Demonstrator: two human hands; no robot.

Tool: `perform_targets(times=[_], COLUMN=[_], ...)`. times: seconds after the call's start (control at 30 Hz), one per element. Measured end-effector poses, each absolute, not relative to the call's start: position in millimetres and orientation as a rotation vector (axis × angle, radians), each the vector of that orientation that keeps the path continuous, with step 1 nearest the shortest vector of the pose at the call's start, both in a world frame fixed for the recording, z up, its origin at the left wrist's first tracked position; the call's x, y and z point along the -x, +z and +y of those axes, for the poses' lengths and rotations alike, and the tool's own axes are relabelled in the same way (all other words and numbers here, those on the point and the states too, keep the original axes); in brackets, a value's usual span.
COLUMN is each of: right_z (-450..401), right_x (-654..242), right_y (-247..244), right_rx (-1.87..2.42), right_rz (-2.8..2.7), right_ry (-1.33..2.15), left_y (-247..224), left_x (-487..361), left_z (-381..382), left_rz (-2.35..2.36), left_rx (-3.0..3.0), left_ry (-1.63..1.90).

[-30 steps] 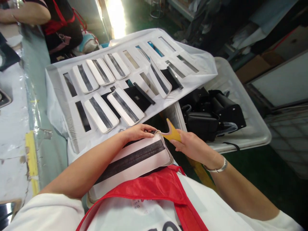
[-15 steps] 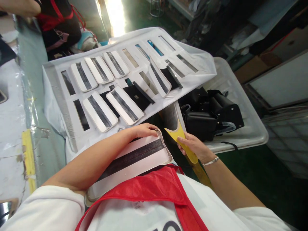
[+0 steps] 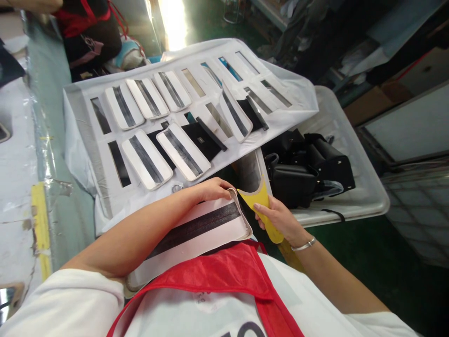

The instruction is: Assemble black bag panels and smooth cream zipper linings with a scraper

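Note:
Against the red apron lies a white panel (image 3: pixel 210 234) with rounded corners and a dark strip along its length. My left hand (image 3: pixel 215 188) grips its upper edge near the right corner, fingers bent over the rim. A yellow tool (image 3: pixel 268 220) with a curved, notched end is held in my right hand (image 3: pixel 277 216), thumb on top. The tool's pointed tip is close to the panel's right corner. Whether they touch is hard to tell.
A white-covered rack (image 3: pixel 245 142) with slots stands ahead, bearing several similar striped panels (image 3: pixel 184 152) and black pieces (image 3: pixel 202 140). A pale bin (image 3: pixel 372 196) at right holds black bags (image 3: pixel 294 180). Another person (image 3: pixel 87 42) is at upper left.
My right hand has moved slightly left with the yellow tool, bringing its notched end nearer the panel's corner. My left hand keeps its grip. The view has shifted slightly.

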State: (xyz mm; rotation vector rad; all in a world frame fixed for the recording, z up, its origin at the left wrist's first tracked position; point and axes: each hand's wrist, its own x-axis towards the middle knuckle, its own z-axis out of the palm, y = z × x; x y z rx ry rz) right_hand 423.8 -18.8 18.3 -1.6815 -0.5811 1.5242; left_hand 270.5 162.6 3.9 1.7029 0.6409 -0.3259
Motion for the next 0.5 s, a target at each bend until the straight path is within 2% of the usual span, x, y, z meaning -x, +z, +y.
perform_targets(times=[0.5], right_z=[-48.2], right_x=[-404.7], right_y=[17.8], right_rx=[1.656], right_rz=[-0.579], right_ry=[1.48], left_y=[-0.3], left_x=[-267.9], left_z=[161.2], left_rz=[0.591], left_rx=[-1.687], left_ry=[-0.291])
